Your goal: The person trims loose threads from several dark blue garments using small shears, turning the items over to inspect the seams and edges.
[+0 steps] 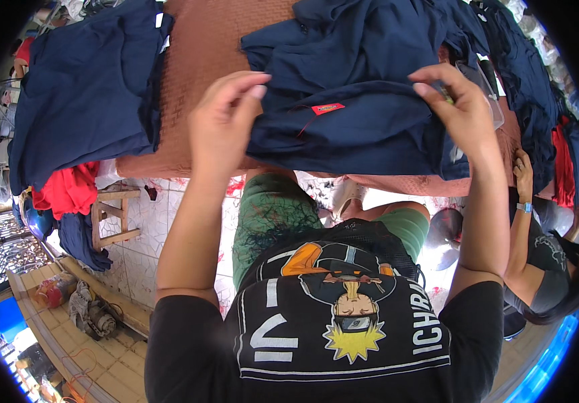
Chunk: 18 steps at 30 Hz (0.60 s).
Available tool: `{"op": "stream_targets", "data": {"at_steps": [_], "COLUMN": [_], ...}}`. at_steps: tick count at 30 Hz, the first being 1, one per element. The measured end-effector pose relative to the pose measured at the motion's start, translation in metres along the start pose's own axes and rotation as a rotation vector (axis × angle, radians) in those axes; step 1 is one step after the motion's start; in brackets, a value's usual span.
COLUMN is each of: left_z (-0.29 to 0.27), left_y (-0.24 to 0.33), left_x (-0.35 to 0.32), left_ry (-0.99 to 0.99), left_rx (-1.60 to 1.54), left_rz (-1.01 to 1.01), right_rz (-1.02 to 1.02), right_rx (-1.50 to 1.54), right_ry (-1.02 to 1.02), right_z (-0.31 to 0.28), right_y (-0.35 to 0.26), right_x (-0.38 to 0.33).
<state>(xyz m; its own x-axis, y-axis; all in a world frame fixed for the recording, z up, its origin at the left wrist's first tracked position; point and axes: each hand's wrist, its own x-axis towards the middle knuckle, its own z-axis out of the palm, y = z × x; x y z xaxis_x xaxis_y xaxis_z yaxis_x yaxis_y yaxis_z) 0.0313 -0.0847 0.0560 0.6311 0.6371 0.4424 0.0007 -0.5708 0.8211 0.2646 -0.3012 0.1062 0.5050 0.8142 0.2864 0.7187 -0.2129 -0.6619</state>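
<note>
A dark navy garment (pixel 370 127) lies folded over on the table in front of me, with a small red label (pixel 328 108) on it. A loose red thread trails from the label. My left hand (pixel 225 117) is at the garment's left edge, thumb and forefinger drawn close together; whether cloth or thread is between them cannot be made out. Over the garment's right end, my right hand (pixel 460 107) has its fingers curled around a small yellow-green object (pixel 448 99), mostly hidden. Its thumb and forefinger tips stay slightly apart.
The table wears a brown cover (pixel 199 40). A navy garment pile (pixel 91 94) lies left, more navy cloth (pixel 524 87) right. A clear plastic container (pixel 492 101) sits beside my right hand. Another person's hand (pixel 523 171) touches the right edge. A wooden stool (pixel 118 235) stands lower left.
</note>
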Motion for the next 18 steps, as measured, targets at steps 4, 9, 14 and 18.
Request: {"op": "stream_targets", "data": {"at_steps": [4,9,14,18], "left_z": [0.034,0.044,0.039,0.036], "left_y": [0.02,-0.02,-0.029,-0.024], "left_x": [-0.001,-0.04,-0.033,-0.02], "left_ry": [-0.139,-0.295,-0.313,-0.371], "left_rx": [0.067,0.269,0.26,0.152], "left_rz": [0.066,0.042,0.029,-0.099], "right_rz": [-0.161,-0.105,-0.057,-0.045], "right_rx": [0.136,-0.02,0.014,0.097], "right_ry": [-0.065,-0.214,-0.246,-0.119], "right_z": [0.061,0.104,0.089,0.087], "right_y": [-0.024,0.004,-0.001,-0.025], "right_x": [-0.004,-0.04,-0.042,-0.031]}}
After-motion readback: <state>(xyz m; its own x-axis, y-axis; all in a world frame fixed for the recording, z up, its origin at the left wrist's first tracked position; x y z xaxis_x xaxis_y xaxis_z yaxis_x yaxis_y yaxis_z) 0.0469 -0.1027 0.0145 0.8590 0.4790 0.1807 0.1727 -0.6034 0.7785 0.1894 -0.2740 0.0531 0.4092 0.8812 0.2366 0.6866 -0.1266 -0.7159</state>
